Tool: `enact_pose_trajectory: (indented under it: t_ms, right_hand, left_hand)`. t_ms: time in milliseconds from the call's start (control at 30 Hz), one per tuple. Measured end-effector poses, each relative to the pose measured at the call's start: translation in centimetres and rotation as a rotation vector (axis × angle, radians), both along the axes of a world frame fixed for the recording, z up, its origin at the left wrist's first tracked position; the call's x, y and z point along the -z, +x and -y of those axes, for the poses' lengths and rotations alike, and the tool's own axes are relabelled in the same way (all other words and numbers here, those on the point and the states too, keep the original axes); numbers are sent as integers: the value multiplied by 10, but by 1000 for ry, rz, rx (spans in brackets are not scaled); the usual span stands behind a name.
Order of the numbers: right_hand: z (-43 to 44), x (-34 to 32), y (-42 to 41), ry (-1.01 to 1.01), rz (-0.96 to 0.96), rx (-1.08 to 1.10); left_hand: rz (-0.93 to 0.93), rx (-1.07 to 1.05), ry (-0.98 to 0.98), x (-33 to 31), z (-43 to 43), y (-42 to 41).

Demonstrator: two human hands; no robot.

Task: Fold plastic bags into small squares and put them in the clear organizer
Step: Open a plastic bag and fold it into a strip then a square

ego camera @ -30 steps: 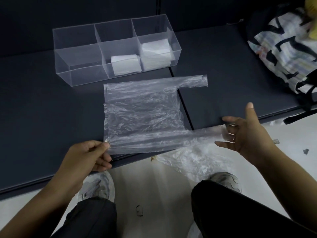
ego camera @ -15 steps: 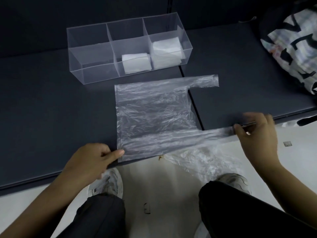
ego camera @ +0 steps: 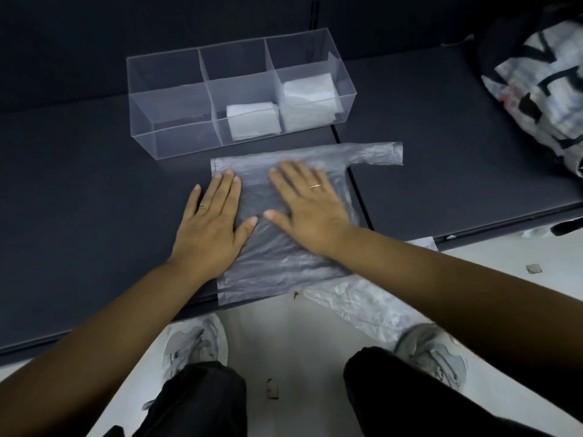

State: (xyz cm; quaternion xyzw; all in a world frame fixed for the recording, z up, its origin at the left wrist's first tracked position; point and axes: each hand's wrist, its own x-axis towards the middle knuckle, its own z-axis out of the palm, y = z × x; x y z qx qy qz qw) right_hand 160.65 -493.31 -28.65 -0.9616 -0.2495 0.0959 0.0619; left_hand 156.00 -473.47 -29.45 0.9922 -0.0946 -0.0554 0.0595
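While flat, left hand [ego camera: 210,228] | right hand [ego camera: 310,205] press plastic bag [ego camera: 277,263] | lower handle seemingly hidden

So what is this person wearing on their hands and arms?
Both forearms are bare: no sleeves, gloves or watch in view. The left hand wears a thin gold ring, and the right hand has a thin pale band.

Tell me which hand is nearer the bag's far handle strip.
Right. The right hand lies flat on the bag, just short of the handle strip. The left hand rests at the bag's opposite edge, farther away.
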Motion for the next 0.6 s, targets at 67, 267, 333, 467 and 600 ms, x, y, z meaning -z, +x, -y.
enact_pose_trajectory:
  t_ms: [67,267,333,467,600]
  right_hand:
    - [38,5,13,-45,32,136]
    - [150,0,24,-82,88,559]
    - [156,-8,14,-18,150,547]
    - [115,-28,-47,356,164,110]
    - [74,-13,-106,217,137,-264]
  left_hand:
    - [-5,-6,31,1,-2,-2]
    - [-23,-78,39,-11,-1,-10]
    - [95,-7,-79,-17,-1,-26]
    - [107,391,-104,-14,5,-80]
    - [198,476,6,-3,4,-99]
